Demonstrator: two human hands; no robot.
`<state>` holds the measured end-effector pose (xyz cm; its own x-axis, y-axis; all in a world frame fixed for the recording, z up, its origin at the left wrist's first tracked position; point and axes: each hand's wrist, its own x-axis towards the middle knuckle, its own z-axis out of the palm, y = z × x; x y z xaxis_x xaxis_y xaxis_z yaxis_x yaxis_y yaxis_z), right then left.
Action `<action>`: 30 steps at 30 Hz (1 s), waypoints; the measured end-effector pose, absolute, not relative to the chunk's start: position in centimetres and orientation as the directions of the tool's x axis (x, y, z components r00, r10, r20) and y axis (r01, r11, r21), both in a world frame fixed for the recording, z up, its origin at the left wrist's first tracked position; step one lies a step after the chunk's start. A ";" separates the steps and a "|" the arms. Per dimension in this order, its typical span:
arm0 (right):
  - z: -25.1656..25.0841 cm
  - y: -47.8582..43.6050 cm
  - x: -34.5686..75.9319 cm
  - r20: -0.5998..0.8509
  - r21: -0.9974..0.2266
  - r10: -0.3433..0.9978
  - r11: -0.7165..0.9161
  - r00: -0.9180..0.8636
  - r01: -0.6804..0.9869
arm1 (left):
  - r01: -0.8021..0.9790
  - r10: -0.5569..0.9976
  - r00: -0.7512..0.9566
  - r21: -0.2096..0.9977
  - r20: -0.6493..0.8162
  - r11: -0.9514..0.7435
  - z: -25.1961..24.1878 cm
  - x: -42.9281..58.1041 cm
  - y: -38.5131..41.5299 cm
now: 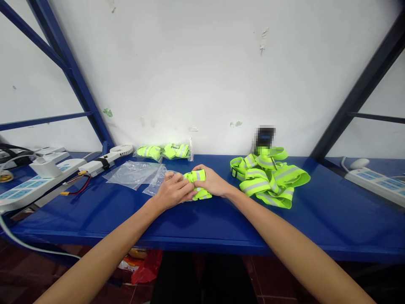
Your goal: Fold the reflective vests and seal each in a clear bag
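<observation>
Near the middle of the blue table (133,223), a folded bundle of neon-yellow reflective strap (201,194) with silver stripes is between my two hands. My left hand (175,190) presses on its left side with bent fingers, partly covering it. From the right, my right hand (212,181) is wrapped round the bundle, thumb pointing left. A clear plastic bag (155,181) reaches up to my left hand; whether the fingers touch it is hidden. More clear bags (134,173) lie flat to the left. A loose heap of the same strap (272,179) lies to the right.
Two bagged strap bundles (177,150) lie by the wall. On the left are a power strip (60,169), a small white fan (122,150) and a wired battery-like pack (98,164). Another power strip (379,181) is at right. A blurred dark object (265,137) stands behind the heap.
</observation>
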<state>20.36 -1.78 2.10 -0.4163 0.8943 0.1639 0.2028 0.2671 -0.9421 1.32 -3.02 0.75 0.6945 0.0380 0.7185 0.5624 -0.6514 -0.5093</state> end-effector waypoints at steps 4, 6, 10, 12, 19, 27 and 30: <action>1.3 -1.3 20.0 0.250 -0.860 0.879 0.394 -0.407 0.323 | 0.527 0.038 0.697 -0.476 0.716 -0.703 0.8 1.9 -3.1; 0.9 -1.1 19.8 0.291 -0.826 0.877 0.432 -0.381 0.363 | 0.527 0.050 0.687 -0.449 0.725 -0.722 0.7 2.1 -3.0; 0.7 -1.3 19.5 0.307 -0.804 0.868 0.456 -0.391 0.382 | 0.547 0.076 0.657 -0.404 0.750 -0.733 0.4 2.1 -2.8; 0.9 -1.5 19.6 0.302 -0.802 0.846 0.475 -0.440 0.362 | 0.549 0.083 0.648 -0.388 0.757 -0.740 0.4 1.9 -2.9; 1.7 -1.8 20.7 0.347 -0.812 0.788 0.524 -0.508 0.258 | 0.615 0.417 0.616 -0.077 0.668 -0.785 1.8 0.0 -3.2; 1.4 -1.2 21.5 0.335 -0.827 0.824 0.490 -0.458 0.277 | 0.691 0.650 0.639 0.064 0.411 -0.720 0.6 -0.8 -2.3; 1.4 -1.6 21.3 0.354 -0.781 0.829 0.517 -0.433 0.350 | 0.669 0.626 0.652 0.064 0.428 -0.740 0.4 -0.5 -2.1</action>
<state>21.27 -1.59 1.39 -0.4327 0.8289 0.3544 0.3500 0.5168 -0.7813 -0.51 -2.07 0.38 0.6519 0.6260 0.4278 0.6691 -0.7404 0.0638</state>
